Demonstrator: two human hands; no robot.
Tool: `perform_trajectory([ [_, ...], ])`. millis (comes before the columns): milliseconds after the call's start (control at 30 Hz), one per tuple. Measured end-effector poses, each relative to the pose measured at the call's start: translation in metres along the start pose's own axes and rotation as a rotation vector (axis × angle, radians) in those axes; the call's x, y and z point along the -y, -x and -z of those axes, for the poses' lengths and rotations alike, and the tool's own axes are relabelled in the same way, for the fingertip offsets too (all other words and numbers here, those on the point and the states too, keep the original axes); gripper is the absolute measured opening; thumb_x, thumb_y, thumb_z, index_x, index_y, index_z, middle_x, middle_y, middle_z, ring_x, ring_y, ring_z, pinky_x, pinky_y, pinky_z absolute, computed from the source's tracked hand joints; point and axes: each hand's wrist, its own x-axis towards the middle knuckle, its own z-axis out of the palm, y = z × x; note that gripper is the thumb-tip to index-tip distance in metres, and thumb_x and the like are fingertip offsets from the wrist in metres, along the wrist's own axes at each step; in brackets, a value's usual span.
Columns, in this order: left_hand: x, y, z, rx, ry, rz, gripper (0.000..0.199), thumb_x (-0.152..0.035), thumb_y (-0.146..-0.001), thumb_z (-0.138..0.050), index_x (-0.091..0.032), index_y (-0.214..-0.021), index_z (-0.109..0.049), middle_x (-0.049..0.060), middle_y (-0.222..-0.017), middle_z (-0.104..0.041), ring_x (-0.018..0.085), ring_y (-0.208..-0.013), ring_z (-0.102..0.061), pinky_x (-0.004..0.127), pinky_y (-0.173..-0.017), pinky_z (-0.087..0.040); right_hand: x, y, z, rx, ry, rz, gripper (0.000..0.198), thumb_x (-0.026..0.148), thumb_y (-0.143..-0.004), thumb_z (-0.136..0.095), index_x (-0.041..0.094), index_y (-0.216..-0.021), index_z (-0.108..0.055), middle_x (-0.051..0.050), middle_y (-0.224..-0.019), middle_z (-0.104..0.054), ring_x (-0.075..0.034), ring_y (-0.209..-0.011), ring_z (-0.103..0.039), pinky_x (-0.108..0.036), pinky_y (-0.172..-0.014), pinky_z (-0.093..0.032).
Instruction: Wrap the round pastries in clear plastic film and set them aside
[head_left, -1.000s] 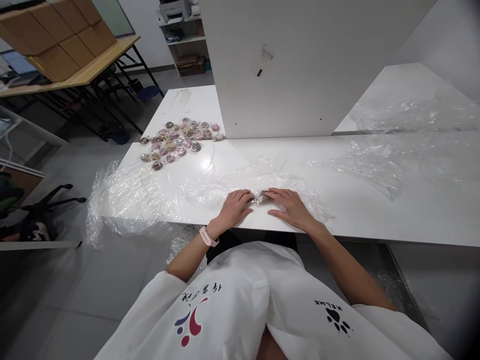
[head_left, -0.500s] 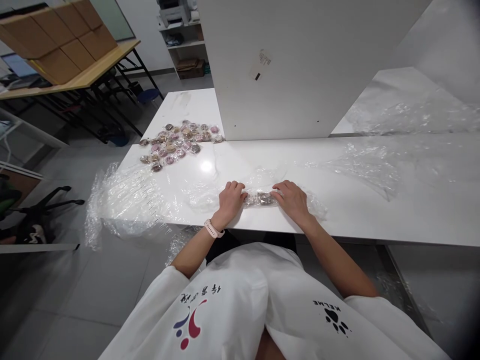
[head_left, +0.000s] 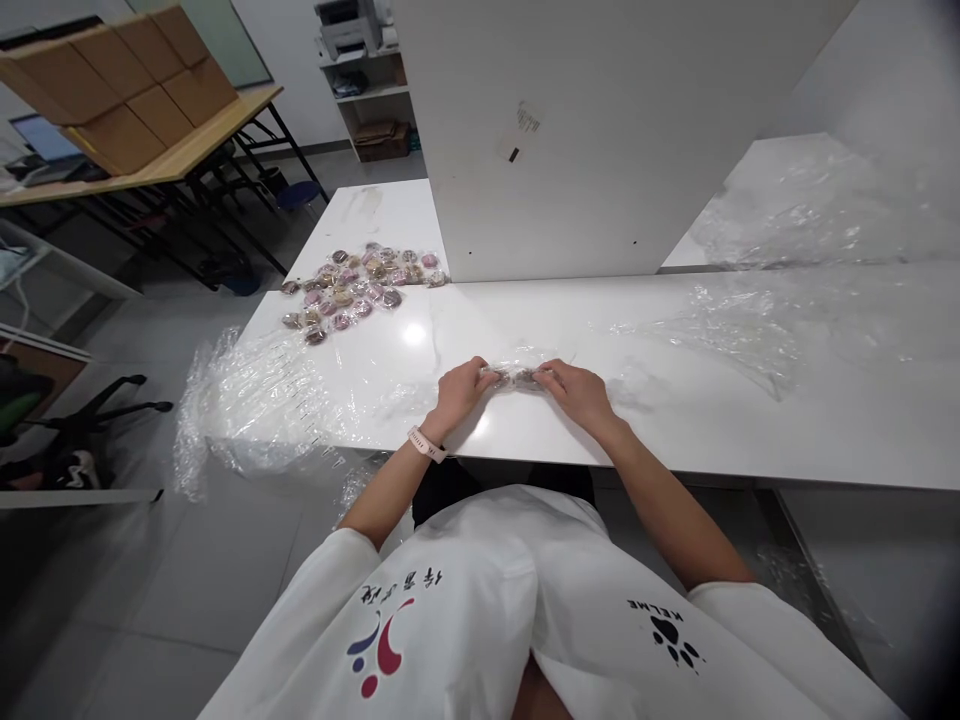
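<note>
Between my two hands is a small bundle of brown pieces in clear plastic wrap, close above the white table. My left hand is closed on its left end, with the thumb and fingers pinching the plastic. At the other end my right hand grips it in the same way. Some of the bundle is hidden by my fingers. Loose clear film spreads around it. To the far left lie several plastic-wrapped round pieces, brown, tan and pink, in a spread-out group.
A heap of clear plastic wrap hangs over the table's front left edge. More crumpled film lies to the right. Behind my hands rises a white upright panel. Cardboard boxes stand on a wooden table at the back left.
Both hands have lifted slightly and moved away from my body with the wrapped bundle. The film at its sides is gathered in closer.
</note>
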Motion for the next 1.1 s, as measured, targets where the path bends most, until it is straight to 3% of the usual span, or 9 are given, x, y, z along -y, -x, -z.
perform_trajectory([
  [67,-0.005,-0.006,0.0,-0.108,-0.101,0.003,0.025,-0.038,-0.096,-0.056,-0.019,-0.111,-0.061,0.01,-0.102,-0.07,0.026,-0.095,-0.064,0.035,-0.075,-0.048,0.002,-0.011,0.001,-0.007,-0.014,-0.112,0.029,0.049,-0.096,-0.052,0.025,-0.102,-0.068,-0.003,-0.088,-0.073,-0.022,-0.08,-0.066,-0.029,-0.064,-0.037],
  [167,-0.015,-0.001,-0.007,-0.231,-0.245,-0.153,0.026,-0.017,-0.095,-0.049,-0.016,-0.118,-0.06,0.015,-0.132,-0.06,0.03,-0.128,-0.051,0.045,-0.102,-0.043,0.002,-0.018,-0.002,-0.042,-0.053,-0.163,0.026,0.048,-0.093,-0.056,0.025,-0.1,-0.065,-0.003,-0.094,-0.073,-0.021,-0.086,-0.065,-0.028,-0.066,-0.036],
  [267,-0.02,0.012,-0.019,-0.141,-0.285,-0.285,0.048,-0.007,-0.089,-0.043,-0.014,-0.137,-0.05,0.014,-0.151,-0.046,0.029,-0.146,-0.032,0.052,-0.119,-0.026,0.0,-0.018,-0.006,-0.071,-0.085,-0.155,0.024,0.047,-0.093,-0.055,0.025,-0.097,-0.064,-0.002,-0.1,-0.072,-0.021,-0.09,-0.064,-0.028,-0.068,-0.036],
  [433,-0.009,0.011,-0.028,-0.044,-0.176,0.003,0.054,-0.015,-0.095,-0.034,0.0,-0.146,-0.038,0.024,-0.158,-0.031,0.032,-0.153,-0.016,0.056,-0.124,-0.006,0.0,-0.01,-0.012,-0.093,-0.097,-0.16,0.027,0.045,-0.096,-0.048,0.024,-0.095,-0.064,-0.003,-0.104,-0.071,-0.02,-0.089,-0.063,-0.03,-0.069,-0.037],
  [600,-0.016,-0.006,-0.026,-0.141,0.496,0.238,0.041,-0.028,-0.098,-0.043,-0.018,-0.135,-0.057,0.013,-0.157,-0.038,0.028,-0.154,-0.014,0.055,-0.123,-0.007,-0.001,-0.003,-0.016,-0.124,-0.186,-0.15,0.036,0.056,-0.093,-0.049,0.025,-0.103,-0.063,-0.004,-0.107,-0.07,-0.023,-0.091,-0.064,-0.031,-0.072,-0.04],
  [733,-0.048,-0.004,-0.019,-0.04,1.434,0.344,0.033,-0.036,-0.097,-0.049,-0.021,-0.12,-0.065,0.009,-0.136,-0.061,0.026,-0.14,-0.045,0.045,-0.117,-0.033,0.005,0.004,-0.023,-0.228,-0.434,-0.213,0.041,0.061,-0.085,-0.056,0.024,-0.103,-0.059,-0.004,-0.099,-0.069,-0.024,-0.09,-0.063,-0.034,-0.074,-0.043],
  [833,-0.069,0.005,-0.01,0.037,1.91,0.298,0.028,-0.038,-0.095,-0.052,-0.018,-0.104,-0.07,0.008,-0.12,-0.069,0.021,-0.124,-0.058,0.036,-0.11,-0.042,0.014,0.01,-0.028,-0.348,-0.668,-0.2,0.04,0.06,-0.084,-0.057,0.024,-0.1,-0.057,-0.003,-0.097,-0.068,-0.022,-0.092,-0.063,-0.034,-0.078,-0.046],
  [967,-0.078,0.016,-0.007,0.028,1.926,0.274,0.024,-0.027,-0.082,-0.073,-0.015,-0.102,-0.071,0.008,-0.111,-0.072,0.02,-0.115,-0.063,0.032,-0.108,-0.041,0.032,0.014,-0.027,-0.367,-0.789,-0.179,0.038,0.058,-0.085,-0.06,0.023,-0.099,-0.055,-0.002,-0.091,-0.066,-0.019,-0.081,-0.061,-0.032,-0.073,-0.048],
  [1100,-0.073,0.016,-0.006,-0.075,1.852,0.302,0.037,-0.035,-0.079,-0.079,-0.012,-0.107,-0.071,0.012,-0.114,-0.072,0.025,-0.122,-0.06,0.035,-0.109,-0.04,0.055,0.024,-0.017,-0.493,-0.55,-0.076,0.034,0.054,-0.085,-0.063,0.023,-0.099,-0.059,-0.006,-0.099,-0.067,-0.023,-0.094,-0.061,-0.039,-0.084,-0.048],
])
